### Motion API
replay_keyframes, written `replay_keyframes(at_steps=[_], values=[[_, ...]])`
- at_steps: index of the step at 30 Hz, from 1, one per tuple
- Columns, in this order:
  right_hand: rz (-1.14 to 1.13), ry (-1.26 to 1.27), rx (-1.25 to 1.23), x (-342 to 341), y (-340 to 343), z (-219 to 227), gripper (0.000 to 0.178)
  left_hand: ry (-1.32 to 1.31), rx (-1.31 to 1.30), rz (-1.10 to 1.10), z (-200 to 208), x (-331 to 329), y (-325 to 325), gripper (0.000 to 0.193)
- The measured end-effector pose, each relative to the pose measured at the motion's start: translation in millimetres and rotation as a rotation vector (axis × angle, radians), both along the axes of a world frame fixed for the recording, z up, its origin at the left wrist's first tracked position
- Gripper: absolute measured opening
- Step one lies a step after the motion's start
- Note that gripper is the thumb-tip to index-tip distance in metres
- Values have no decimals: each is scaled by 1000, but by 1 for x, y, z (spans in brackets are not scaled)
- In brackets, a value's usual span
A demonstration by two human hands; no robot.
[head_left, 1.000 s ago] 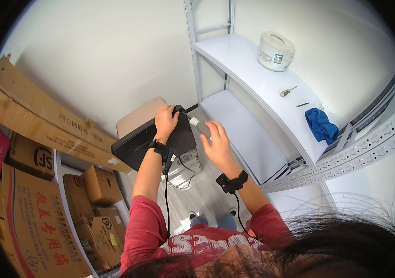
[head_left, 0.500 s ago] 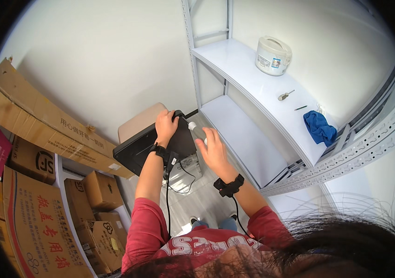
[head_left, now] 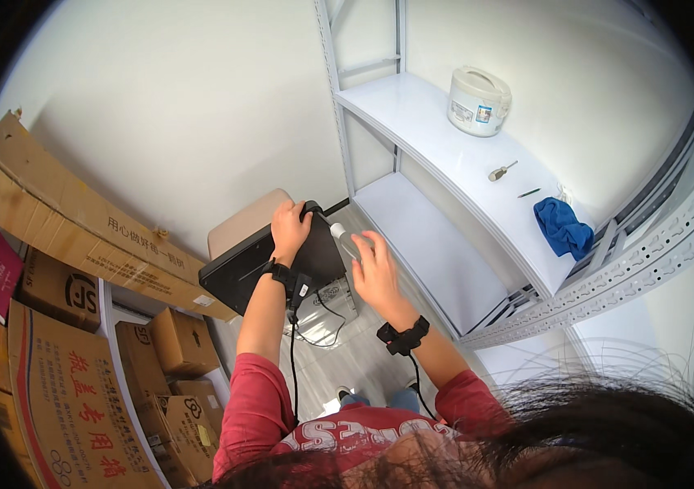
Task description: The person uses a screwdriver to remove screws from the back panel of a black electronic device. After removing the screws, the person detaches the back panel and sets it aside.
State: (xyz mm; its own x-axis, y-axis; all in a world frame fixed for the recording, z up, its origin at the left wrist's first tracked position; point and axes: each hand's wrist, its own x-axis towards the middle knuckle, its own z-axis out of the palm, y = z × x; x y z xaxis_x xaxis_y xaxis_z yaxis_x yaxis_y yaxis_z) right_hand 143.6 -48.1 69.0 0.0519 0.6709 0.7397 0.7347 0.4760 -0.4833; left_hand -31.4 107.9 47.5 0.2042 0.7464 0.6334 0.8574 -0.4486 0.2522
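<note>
A flat black rectangular device [head_left: 241, 273], its kind not clear to me, is tilted in front of me. My left hand [head_left: 288, 232] grips its upper right part, beside a rounded black piece [head_left: 312, 209] at the corner. Just right of the device, my right hand [head_left: 377, 273] has its fingers curled around what looks like a small clear bottle [head_left: 348, 246] with a white top [head_left: 336, 231]. That white top points toward the device's right edge. The palm hides part of the bottle. Both wrists wear black straps with cables.
Behind the device is a beige padded surface [head_left: 241, 220]. On the right-hand white shelf [head_left: 436, 130] stand a rice cooker [head_left: 480, 102], a screwdriver [head_left: 502, 171], a thin pen-like thing [head_left: 528, 193] and a blue cloth [head_left: 563, 228]. Cardboard boxes [head_left: 78, 391] fill the left.
The whole view has shifted slightly. My right hand has turned a little, and more of the bottle's body shows beside its fingers. My left hand keeps its grip.
</note>
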Motion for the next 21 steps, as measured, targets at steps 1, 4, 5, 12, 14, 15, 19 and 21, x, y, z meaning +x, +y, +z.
replay_keyframes(at_steps=[1,4,5,12,14,15,19,21], values=[[1,-4,53,0,2,-2,39,4,1,0,0,0,1,27],[3,58,50,-4,-2,1,40,5,6,-7,-1,0,1,27],[12,107,-53,-5,-3,2,42,4,8,-11,-1,0,1,27],[6,101,-139,1,-1,-1,46,-16,24,-16,-3,-1,2,27],[-21,52,-5,2,0,-2,46,-23,13,-23,-2,0,1,27],[-44,55,53,1,1,-1,46,-19,14,-26,-2,0,1,27],[-73,120,-249,0,1,-2,54,-25,18,-33,-3,-2,2,27],[-58,146,-183,-1,-2,1,54,-27,23,-36,-3,-2,1,28]])
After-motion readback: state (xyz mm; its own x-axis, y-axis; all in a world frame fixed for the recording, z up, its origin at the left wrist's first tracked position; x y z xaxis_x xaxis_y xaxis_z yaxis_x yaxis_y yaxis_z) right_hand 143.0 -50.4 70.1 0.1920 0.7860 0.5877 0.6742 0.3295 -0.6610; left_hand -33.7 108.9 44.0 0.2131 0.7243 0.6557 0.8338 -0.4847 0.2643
